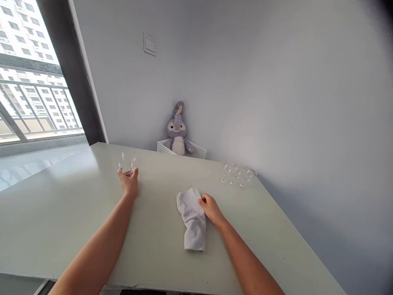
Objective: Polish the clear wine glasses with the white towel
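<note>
My left hand reaches out over the far left of the table, its fingers and thumb curled around the lower part of a transparent drinking glass. Whether more than one glass stands there is hard to make out. Near the middle of the table lies a folded white cloth, somewhat crumpled. My right hand is closed at the cloth's upper right edge, pinching it between thumb and fingers.
Several stemmed glasses stand together at the table's far right, by the wall. A grey plush toy sits in a white perforated basket behind the back edge. The pale table borders a window on the left.
</note>
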`<act>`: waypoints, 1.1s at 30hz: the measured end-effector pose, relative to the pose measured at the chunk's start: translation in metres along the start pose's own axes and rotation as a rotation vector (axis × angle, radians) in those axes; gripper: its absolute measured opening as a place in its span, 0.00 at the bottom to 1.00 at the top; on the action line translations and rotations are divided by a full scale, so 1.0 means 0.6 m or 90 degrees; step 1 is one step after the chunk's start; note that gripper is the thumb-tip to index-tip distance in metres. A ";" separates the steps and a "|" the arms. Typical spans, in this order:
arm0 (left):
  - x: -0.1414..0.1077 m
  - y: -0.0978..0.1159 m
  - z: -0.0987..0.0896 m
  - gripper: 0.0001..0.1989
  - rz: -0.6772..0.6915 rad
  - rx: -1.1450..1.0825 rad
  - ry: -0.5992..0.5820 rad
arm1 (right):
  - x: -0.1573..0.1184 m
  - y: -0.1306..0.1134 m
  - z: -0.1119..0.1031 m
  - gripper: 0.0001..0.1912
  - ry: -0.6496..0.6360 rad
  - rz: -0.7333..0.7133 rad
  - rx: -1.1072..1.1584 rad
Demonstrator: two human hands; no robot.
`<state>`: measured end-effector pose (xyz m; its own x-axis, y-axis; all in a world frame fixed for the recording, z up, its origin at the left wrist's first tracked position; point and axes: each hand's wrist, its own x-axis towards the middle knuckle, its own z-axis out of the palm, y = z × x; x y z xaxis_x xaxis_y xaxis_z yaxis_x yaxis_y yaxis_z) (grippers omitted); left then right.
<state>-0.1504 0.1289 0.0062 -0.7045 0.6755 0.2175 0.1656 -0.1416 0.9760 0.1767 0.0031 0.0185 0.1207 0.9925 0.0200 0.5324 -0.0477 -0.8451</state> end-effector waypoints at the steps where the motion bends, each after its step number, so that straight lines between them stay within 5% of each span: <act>1: -0.009 0.006 0.003 0.34 0.002 0.009 0.001 | 0.002 0.001 -0.001 0.14 0.008 0.022 0.113; 5: -0.069 0.046 0.018 0.30 0.094 0.053 -0.070 | 0.010 0.007 -0.003 0.17 -0.021 0.169 0.564; 9: -0.152 0.071 0.037 0.31 0.251 0.154 -0.246 | 0.013 0.000 -0.012 0.14 -0.022 0.258 0.729; 13: -0.214 0.071 0.049 0.30 0.408 0.286 -0.355 | 0.002 -0.037 -0.035 0.15 0.126 0.130 0.683; 16: -0.233 0.066 0.053 0.29 0.509 0.317 -0.386 | -0.018 -0.076 -0.033 0.12 0.166 -0.025 0.473; 19: -0.232 0.062 0.051 0.28 0.594 0.319 -0.421 | -0.035 -0.106 -0.005 0.14 -0.003 -0.076 0.274; 22: -0.222 0.060 0.045 0.26 0.630 0.298 -0.491 | -0.037 -0.116 0.014 0.19 -0.228 -0.084 0.237; 25: -0.217 0.061 0.039 0.26 0.635 0.269 -0.610 | -0.031 -0.107 0.008 0.21 -0.366 -0.076 0.219; 29: -0.230 0.075 0.035 0.26 0.668 0.280 -0.687 | -0.026 -0.080 -0.002 0.15 -0.333 -0.061 0.165; 33: -0.245 0.101 0.037 0.24 0.763 0.297 -0.582 | -0.022 -0.060 0.010 0.16 -0.254 0.051 0.377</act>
<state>-0.0215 0.0372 0.0330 0.5960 0.5538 0.5814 0.6093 -0.7835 0.1217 0.1510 -0.0075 0.0454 -0.2355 0.9594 -0.1555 -0.0226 -0.1654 -0.9860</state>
